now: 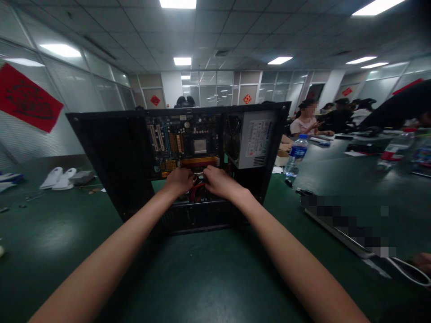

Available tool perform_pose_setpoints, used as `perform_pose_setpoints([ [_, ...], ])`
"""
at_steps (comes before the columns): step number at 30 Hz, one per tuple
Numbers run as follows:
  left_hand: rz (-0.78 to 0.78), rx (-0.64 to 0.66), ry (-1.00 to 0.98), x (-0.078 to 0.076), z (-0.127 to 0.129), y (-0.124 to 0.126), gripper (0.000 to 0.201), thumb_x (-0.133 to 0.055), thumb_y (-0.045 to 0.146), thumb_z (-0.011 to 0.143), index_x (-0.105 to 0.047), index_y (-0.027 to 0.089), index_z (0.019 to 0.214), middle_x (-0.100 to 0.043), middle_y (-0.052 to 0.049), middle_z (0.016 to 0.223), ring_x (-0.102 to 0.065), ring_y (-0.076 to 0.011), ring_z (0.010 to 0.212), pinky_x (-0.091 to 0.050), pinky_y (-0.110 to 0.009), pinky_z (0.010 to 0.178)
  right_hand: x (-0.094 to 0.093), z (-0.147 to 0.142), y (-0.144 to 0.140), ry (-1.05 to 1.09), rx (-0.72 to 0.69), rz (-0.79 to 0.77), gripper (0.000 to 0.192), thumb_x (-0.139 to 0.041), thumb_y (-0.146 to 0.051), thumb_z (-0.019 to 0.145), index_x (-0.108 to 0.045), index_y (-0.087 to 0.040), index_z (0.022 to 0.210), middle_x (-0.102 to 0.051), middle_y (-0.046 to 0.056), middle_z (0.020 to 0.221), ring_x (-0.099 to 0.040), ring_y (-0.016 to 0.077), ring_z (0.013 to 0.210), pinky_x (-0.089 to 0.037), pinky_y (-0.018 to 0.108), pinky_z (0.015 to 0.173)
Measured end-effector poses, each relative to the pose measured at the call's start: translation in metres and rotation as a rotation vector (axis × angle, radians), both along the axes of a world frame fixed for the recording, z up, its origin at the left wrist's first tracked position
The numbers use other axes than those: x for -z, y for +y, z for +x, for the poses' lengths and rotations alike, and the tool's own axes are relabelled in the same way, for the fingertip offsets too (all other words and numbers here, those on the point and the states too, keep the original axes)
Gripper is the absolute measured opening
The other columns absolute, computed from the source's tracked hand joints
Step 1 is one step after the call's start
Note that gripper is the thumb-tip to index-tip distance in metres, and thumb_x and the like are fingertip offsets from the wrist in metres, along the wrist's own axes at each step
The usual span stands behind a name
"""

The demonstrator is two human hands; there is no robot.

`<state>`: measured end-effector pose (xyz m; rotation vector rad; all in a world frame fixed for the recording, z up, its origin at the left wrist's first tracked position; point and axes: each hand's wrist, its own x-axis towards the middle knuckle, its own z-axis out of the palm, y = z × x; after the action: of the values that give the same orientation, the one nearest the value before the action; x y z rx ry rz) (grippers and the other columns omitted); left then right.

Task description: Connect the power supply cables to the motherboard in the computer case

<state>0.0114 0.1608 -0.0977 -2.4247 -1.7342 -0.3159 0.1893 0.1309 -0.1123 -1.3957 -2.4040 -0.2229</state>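
An open black computer case (107,152) lies on a dark green table (208,273), its motherboard (183,143) facing me and a grey power supply (256,139) at its right. Both my arms reach into the case. My left hand (180,180) and my right hand (217,180) sit side by side below the motherboard, fingers curled over a bundle of red and black cables (198,190). Whether either hand actually grips the cables is hidden by the fingers.
A water bottle (296,156) stands right of the case. White objects (59,178) and small loose parts lie at the left of the table. Several people sit at the far right. A white cable (409,271) and a blurred flat item lie at the near right.
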Motion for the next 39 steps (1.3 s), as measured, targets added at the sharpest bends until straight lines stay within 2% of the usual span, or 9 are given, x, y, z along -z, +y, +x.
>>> perform_pose_setpoints([
  [7, 0.02, -0.03, 0.016, 0.002, 0.0, 0.0, 0.043, -0.039, 0.041, 0.097, -0.077, 0.024, 0.109, -0.077, -0.012, 0.105, -0.072, -0.0311, 0.099, -0.055, -0.037, 0.082, -0.004, -0.001, -0.004, 0.01, 0.02, 0.025, 0.016, -0.057, -0.015, 0.092, -0.06, -0.012, 0.107, -0.06, 0.012, 0.118, -0.062, 0.0206, 0.1, -0.043, 0.028, 0.078],
  [11, 0.014, -0.032, 0.035, 0.0, 0.002, -0.003, 0.042, -0.039, 0.04, 0.098, -0.076, 0.024, 0.109, -0.077, -0.013, 0.105, -0.072, -0.0308, 0.1, -0.055, -0.038, 0.083, -0.003, -0.001, -0.004, -0.003, 0.031, 0.07, 0.015, -0.057, -0.016, 0.092, -0.061, -0.012, 0.106, -0.06, 0.011, 0.117, -0.061, 0.0219, 0.103, -0.043, 0.029, 0.079],
  [18, 0.023, -0.038, 0.079, -0.001, 0.005, -0.004, 0.043, -0.038, 0.038, 0.099, -0.075, 0.021, 0.113, -0.076, -0.016, 0.106, -0.072, -0.0347, 0.099, -0.056, -0.042, 0.081, -0.006, -0.002, -0.006, -0.016, 0.039, 0.018, 0.016, -0.056, -0.015, 0.092, -0.062, -0.013, 0.106, -0.06, 0.012, 0.117, -0.062, 0.0209, 0.1, -0.044, 0.028, 0.078],
  [29, 0.036, -0.044, 0.116, -0.004, 0.009, -0.008, 0.044, -0.039, 0.037, 0.1, -0.076, 0.015, 0.106, -0.076, -0.02, 0.104, -0.072, -0.0388, 0.1, -0.057, -0.047, 0.082, 0.0, -0.001, 0.0, -0.006, 0.034, 0.016, 0.014, -0.058, -0.014, 0.092, -0.063, -0.012, 0.105, -0.06, 0.011, 0.113, -0.064, 0.0209, 0.097, -0.043, 0.027, 0.077],
  [36, 0.046, -0.048, 0.06, -0.005, 0.004, -0.012, 0.042, -0.04, 0.037, 0.099, -0.076, 0.019, 0.11, -0.076, -0.016, 0.105, -0.073, -0.0349, 0.098, -0.056, -0.042, 0.079, 0.0, -0.001, 0.0, 0.021, 0.03, 0.02, 0.013, -0.059, -0.012, 0.091, -0.063, -0.012, 0.104, -0.06, 0.01, 0.113, -0.062, 0.0192, 0.097, -0.043, 0.026, 0.079],
  [39, 0.048, -0.041, 0.016, -0.005, -0.001, -0.015, 0.043, -0.04, 0.043, 0.099, -0.076, 0.022, 0.109, -0.077, -0.014, 0.104, -0.072, -0.0326, 0.098, -0.055, -0.038, 0.077, 0.002, 0.0, 0.005, 0.025, 0.028, 0.024, 0.014, -0.06, -0.012, 0.091, -0.063, -0.012, 0.104, -0.059, 0.01, 0.112, -0.061, 0.0187, 0.099, -0.042, 0.026, 0.081],
])
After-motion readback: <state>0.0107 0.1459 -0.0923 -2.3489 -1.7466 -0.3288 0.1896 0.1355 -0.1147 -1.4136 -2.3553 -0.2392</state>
